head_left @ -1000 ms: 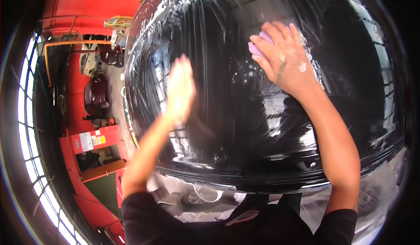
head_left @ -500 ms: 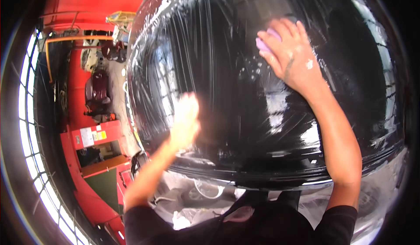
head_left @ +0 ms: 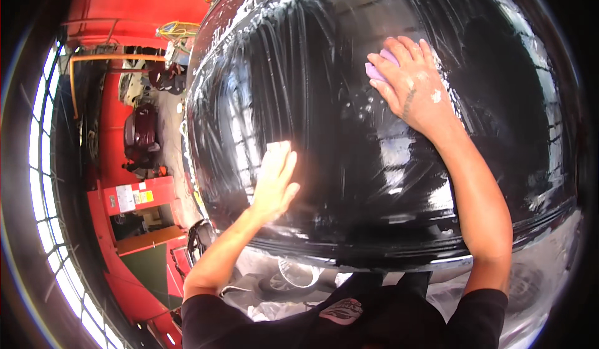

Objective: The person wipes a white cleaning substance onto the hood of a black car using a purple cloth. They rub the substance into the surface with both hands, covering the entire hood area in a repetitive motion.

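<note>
A broad, glossy black car panel point(head_left: 349, 180), wet and streaked with whitish suds, curves across most of the view. On its upper right part, my right hand point(head_left: 417, 90) presses a light purple sponge or pad point(head_left: 376, 71) against the surface, fingers bent over it. Only the sponge's left side shows; the palm covers the rest. White foam clings to the back of that hand. To the lower left, my left hand point(head_left: 274, 180) is stretched out over the panel with its fingers extended and nothing in it. Whether its palm touches the panel I cannot tell.
Below the panel's near edge stand a translucent bucket-like container point(head_left: 298, 273) and crumpled clear plastic sheeting point(head_left: 449, 302). At the left are a red wall point(head_left: 134, 6), a dark red car point(head_left: 141, 127) and an orange pipe frame point(head_left: 115, 57). A person in dark clothes point(head_left: 168, 79) is far off.
My left hand, blurred before, is now sharper and slightly lower and to the right. My right hand and the sponge have shifted slightly downward in view.
</note>
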### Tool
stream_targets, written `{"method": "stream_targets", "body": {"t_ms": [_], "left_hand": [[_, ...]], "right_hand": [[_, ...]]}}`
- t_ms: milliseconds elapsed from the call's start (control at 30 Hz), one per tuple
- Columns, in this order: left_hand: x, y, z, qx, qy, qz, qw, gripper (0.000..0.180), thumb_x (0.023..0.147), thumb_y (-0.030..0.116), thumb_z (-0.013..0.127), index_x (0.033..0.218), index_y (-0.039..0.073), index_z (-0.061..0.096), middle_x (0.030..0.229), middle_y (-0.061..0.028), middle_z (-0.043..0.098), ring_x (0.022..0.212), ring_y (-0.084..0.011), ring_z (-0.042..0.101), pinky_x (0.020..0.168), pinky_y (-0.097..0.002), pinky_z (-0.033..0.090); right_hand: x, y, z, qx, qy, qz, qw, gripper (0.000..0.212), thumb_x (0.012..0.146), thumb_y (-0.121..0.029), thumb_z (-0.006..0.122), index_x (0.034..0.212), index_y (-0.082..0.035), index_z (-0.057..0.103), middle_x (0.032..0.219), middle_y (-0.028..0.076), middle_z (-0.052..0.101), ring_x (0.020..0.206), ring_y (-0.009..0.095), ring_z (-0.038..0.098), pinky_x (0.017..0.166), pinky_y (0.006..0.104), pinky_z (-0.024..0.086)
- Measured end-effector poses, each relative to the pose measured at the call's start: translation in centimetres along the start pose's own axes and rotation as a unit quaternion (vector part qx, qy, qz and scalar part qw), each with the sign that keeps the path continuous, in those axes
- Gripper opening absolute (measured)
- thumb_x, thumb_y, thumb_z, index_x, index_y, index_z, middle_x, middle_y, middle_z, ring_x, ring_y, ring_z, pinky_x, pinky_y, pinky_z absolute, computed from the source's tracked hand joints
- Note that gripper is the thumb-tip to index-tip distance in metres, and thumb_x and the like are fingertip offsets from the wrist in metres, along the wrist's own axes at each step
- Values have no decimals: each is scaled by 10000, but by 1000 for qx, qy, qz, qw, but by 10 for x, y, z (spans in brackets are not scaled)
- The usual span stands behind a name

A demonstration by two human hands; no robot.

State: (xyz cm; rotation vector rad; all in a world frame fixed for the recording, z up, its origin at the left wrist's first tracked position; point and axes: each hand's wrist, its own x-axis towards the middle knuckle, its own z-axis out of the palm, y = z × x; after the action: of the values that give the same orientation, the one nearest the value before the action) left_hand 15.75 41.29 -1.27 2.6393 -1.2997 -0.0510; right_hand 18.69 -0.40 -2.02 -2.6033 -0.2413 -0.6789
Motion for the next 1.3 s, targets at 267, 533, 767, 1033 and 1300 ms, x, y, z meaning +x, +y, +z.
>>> {"method": "stream_targets", "body": {"t_ms": [267,533,767,1033,1300], "left_hand": [[263,-183,-25,51,127,-135,981,676,1161,466,356,1627,-18,430,1692,-241,420,1619,-353,313,1346,-434,200],[-33,34,-1,-18,-35,-66,997,709,1097,323,477,1691,-20,299,1769,-291,209,1648,-500,147,1344,-585,108],[147,-196,-36,-5,135,-142,981,639,1165,395,347,1624,-43,425,1721,-247,368,1641,-379,259,1360,-441,158],[18,-34,-14,2,30,-157,987,690,1154,370,410,1720,13,240,1796,-225,196,1676,-397,133,1359,-499,98],[64,-165,-19,-4,100,-195,976,626,1174,361,360,1661,-33,364,1760,-203,319,1649,-328,263,1351,-423,176]], "right_hand": [[9,-14,0,43,23,-39,998,402,961,-253,773,1331,-100,737,1414,187,630,1390,425,544,1220,622,371],[1,-4,-2,31,13,-12,999,400,964,-244,769,1333,-95,732,1407,187,636,1390,421,544,1223,616,370],[10,-16,-2,30,15,-38,999,404,965,-261,766,1337,-108,730,1416,189,638,1384,409,555,1223,598,378],[-1,3,-8,18,-3,-22,1000,413,980,-270,744,1361,-113,710,1444,184,619,1411,404,534,1233,598,364],[5,-11,-4,7,0,-34,999,398,966,-252,756,1331,-96,726,1408,186,640,1389,410,550,1239,585,365]]}}
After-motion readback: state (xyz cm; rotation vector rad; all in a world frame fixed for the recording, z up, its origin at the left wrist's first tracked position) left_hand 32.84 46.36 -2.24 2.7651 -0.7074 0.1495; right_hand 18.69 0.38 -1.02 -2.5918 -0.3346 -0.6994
